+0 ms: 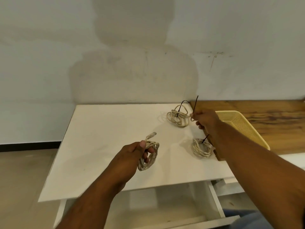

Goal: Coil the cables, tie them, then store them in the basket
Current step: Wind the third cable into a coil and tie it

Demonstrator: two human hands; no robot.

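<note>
Coiled cable (149,154) gripped in left hand (132,152); right hand (205,119) pinches black tie (195,104).

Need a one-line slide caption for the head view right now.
Left hand holds a coiled cable, right hand a black tie; two tied coils lie on the table beside the basket.

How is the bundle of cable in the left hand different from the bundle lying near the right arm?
The held coil hangs in the left hand above the white table; the near coil lies flat on it. The near coil has a black tie sticking up from it; the held coil shows none. The held coil's plug end pokes out; no plug shows on the near coil. Both are pale, cream-coloured cable wound in loops.
</note>
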